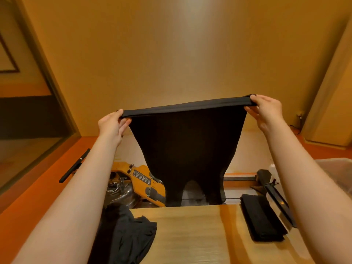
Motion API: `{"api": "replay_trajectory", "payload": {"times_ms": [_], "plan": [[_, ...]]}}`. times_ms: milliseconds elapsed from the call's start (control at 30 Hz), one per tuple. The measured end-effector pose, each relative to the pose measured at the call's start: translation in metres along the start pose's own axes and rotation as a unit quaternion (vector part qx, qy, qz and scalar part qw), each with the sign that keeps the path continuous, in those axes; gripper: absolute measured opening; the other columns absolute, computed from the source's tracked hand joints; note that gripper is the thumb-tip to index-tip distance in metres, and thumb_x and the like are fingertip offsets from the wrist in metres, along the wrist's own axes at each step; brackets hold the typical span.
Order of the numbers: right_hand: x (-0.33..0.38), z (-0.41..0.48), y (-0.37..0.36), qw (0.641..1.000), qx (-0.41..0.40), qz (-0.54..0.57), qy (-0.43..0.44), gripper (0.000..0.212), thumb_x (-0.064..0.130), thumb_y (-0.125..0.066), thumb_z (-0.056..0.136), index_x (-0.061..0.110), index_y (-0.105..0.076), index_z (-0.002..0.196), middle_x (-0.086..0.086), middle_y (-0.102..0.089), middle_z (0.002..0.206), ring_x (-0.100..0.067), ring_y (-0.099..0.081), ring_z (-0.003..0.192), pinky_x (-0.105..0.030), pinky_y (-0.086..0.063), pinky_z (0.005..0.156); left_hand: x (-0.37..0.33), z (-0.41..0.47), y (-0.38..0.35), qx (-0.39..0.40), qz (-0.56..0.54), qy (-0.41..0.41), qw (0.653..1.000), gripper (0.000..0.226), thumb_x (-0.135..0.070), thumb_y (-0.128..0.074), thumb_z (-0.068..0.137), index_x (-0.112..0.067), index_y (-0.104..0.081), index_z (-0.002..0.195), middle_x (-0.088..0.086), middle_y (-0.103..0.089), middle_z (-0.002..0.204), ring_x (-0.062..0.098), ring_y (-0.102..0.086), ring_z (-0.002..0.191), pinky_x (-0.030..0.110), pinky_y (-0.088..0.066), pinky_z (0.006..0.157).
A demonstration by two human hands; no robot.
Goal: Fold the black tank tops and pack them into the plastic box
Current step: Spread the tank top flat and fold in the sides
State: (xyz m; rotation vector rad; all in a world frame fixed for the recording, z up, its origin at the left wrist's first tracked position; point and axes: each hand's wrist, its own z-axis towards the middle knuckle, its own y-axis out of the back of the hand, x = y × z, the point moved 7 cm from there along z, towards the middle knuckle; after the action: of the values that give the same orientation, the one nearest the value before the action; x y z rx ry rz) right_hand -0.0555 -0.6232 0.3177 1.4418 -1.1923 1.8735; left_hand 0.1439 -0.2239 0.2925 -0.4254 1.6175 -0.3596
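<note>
Okay — nearest the camera, two bare forearms reach forward from the bottom corners. Under them sits the wooden desk [190, 235], bare in the middle. At its left edge lies a crumpled heap of black tank tops [125, 237], unfolded, partly draped over the edge. On its right side lies a folded black tank top [262, 218] as a narrow flat stack, well apart from the heap. Further right, a pale translucent shape at the frame edge is probably the plastic box [335, 168] — the view is too blurred there to be sure.

Beyond the desk's far edge, lower down, a yellow machine [141, 180] with a shiny round metal part sits at left, and a black rod [75, 165] lies on the orange floor [28, 197].

Higher up, the left hand [112, 124] and right hand [266, 109] hold one black tank top [186, 149] in the air, stretched between them by its hem corners. Each grip is pinched shut on the fabric, thumb over fingers. The top hangs upside down — its straps and neckline dangle just past the desk's far edge, clear of the desk. The right hand is higher than the left, so the hem slants. A tan wall [171, 54] fills the background.
</note>
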Motion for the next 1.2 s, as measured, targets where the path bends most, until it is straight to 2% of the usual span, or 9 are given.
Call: {"api": "replay_trajectory", "payload": {"times_ms": [100, 233, 300, 600, 733, 833, 933, 1100, 1200], "plan": [[0.016, -0.004, -0.002, 1.000, 0.010, 0.017, 0.020, 0.010, 0.008, -0.064, 0.091, 0.012, -0.060, 0.083, -0.006, -0.062, 0.092, -0.016, -0.065, 0.080, -0.021, -0.055, 0.069, -0.017, -0.008, -0.003, 0.012, 0.004, -0.021, 1.000, 0.020, -0.008, -0.062, 0.093, -0.003, -0.057, 0.112, 0.010, -0.064, 0.100, 0.017, -0.067, 0.087, 0.029, -0.059, 0.077], [0.011, -0.029, 0.010, 0.999, 0.011, 0.019, 0.026, 0.011, 0.008, -0.063, 0.092, 0.013, -0.059, 0.083, -0.006, -0.062, 0.090, -0.016, -0.065, 0.081, -0.021, -0.055, 0.069, -0.020, -0.031, 0.017, 0.008, 0.033, -0.043, 0.998, 0.004, -0.011, -0.061, 0.094, -0.010, -0.058, 0.096, 0.007, -0.065, 0.091, 0.014, -0.069, 0.077, 0.025, -0.060, 0.070], [-0.002, -0.049, 0.023, 1.000, 0.005, 0.017, 0.012, 0.011, 0.008, -0.062, 0.092, 0.013, -0.059, 0.082, -0.005, -0.062, 0.089, -0.015, -0.065, 0.080, -0.020, -0.055, 0.066, -0.011, -0.047, 0.036, 0.006, 0.047, -0.040, 0.998, 0.005, -0.012, -0.061, 0.094, -0.009, -0.058, 0.097, 0.007, -0.066, 0.089, 0.012, -0.069, 0.073, 0.022, -0.059, 0.066], [-0.088, -0.167, 0.115, 0.995, -0.043, -0.048, -0.079, 0.009, 0.010, -0.060, 0.094, 0.012, -0.062, 0.085, -0.006, -0.063, 0.088, -0.015, -0.065, 0.079, -0.016, -0.055, 0.058, 0.075, -0.131, 0.156, -0.022, 0.109, 0.030, 0.993, 0.023, -0.015, -0.061, 0.094, -0.008, -0.058, 0.116, 0.009, -0.067, 0.100, 0.019, -0.069, 0.086, 0.020, -0.058, 0.061], [-0.133, -0.218, 0.162, 0.987, -0.065, -0.074, -0.127, 0.008, 0.010, -0.059, 0.094, 0.010, -0.062, 0.086, -0.004, -0.061, 0.091, -0.014, -0.062, 0.083, -0.021, -0.056, 0.064, 0.114, -0.179, 0.210, -0.036, 0.141, 0.059, 0.988, 0.016, -0.014, -0.061, 0.094, -0.009, -0.058, 0.109, 0.008, -0.067, 0.094, 0.018, -0.068, 0.083, 0.019, -0.058, 0.060], [-0.164, -0.255, 0.201, 0.980, -0.085, -0.092, -0.157, 0.006, 0.008, -0.059, 0.094, 0.004, -0.060, 0.099, -0.007, -0.060, 0.090, -0.017, -0.062, 0.081, -0.017, -0.057, 0.058, 0.147, -0.209, 0.248, -0.051, 0.175, 0.079, 0.980, 0.015, -0.013, -0.061, 0.094, -0.006, -0.058, 0.107, 0.010, -0.067, 0.091, 0.021, -0.068, 0.082, 0.021, -0.058, 0.061], [-0.187, -0.288, 0.235, 0.971, -0.097, -0.112, -0.189, 0.005, 0.007, -0.059, 0.093, 0.005, -0.061, 0.090, -0.010, -0.060, 0.089, -0.020, -0.062, 0.080, -0.015, -0.054, 0.051, 0.180, -0.238, 0.285, -0.058, 0.209, 0.110, 0.970, 0.017, -0.014, -0.062, 0.094, -0.002, -0.063, 0.105, 0.020, -0.068, 0.098, 0.030, -0.068, 0.090, 0.030, -0.056, 0.069], [-0.209, -0.332, 0.275, 0.956, -0.105, -0.151, -0.228, 0.007, 0.011, -0.059, 0.094, 0.007, -0.064, 0.089, -0.012, -0.064, 0.092, -0.021, -0.064, 0.084, -0.023, -0.057, 0.066, 0.201, -0.284, 0.321, -0.067, 0.219, 0.115, 0.967, 0.017, -0.013, -0.061, 0.094, -0.002, -0.060, 0.107, 0.015, -0.066, 0.095, 0.025, -0.066, 0.083, 0.019, -0.056, 0.056], [-0.214, -0.351, 0.293, 0.952, -0.101, -0.171, -0.233, 0.009, 0.011, -0.058, 0.094, 0.006, -0.065, 0.095, -0.012, -0.065, 0.092, -0.020, -0.064, 0.084, -0.022, -0.057, 0.066, 0.211, -0.301, 0.335, -0.054, 0.238, 0.113, 0.963, 0.021, -0.015, -0.060, 0.094, 0.002, -0.061, 0.107, 0.017, -0.068, 0.095, 0.028, -0.068, 0.085, 0.018, -0.057, 0.058]]}}
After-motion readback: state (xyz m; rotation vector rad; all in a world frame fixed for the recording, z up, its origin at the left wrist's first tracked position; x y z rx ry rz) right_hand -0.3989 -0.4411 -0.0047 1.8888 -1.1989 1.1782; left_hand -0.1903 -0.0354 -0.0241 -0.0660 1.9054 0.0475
